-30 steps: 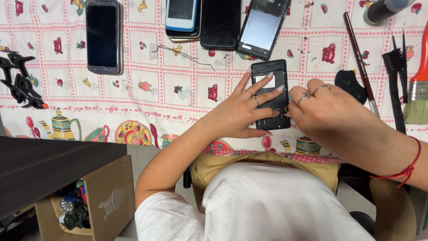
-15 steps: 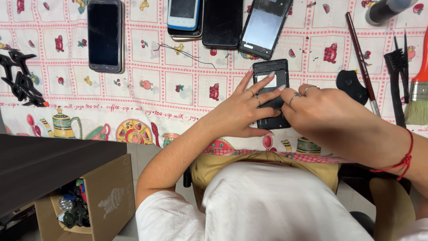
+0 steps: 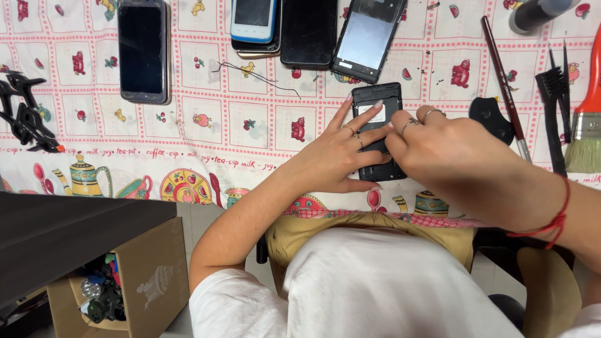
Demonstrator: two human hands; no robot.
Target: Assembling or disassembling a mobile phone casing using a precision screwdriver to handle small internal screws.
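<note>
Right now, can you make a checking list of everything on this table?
Surface: patterned tablecloth with teapot pictures.
Job's things: black phone, back open, flat on the cloth.
Clutter: four other phones along the top; brushes at right; black clips at left.
Hands: left hand presses on the phone; right hand fingers on it.
Cables: thin loose wire.
Surroundings: cardboard box of bits below.

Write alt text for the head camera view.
Both hands, left hand and right hand, press on an opened black phone lying on a patterned tablecloth. Four more phones lie above it; brushes sit at the right.
</note>
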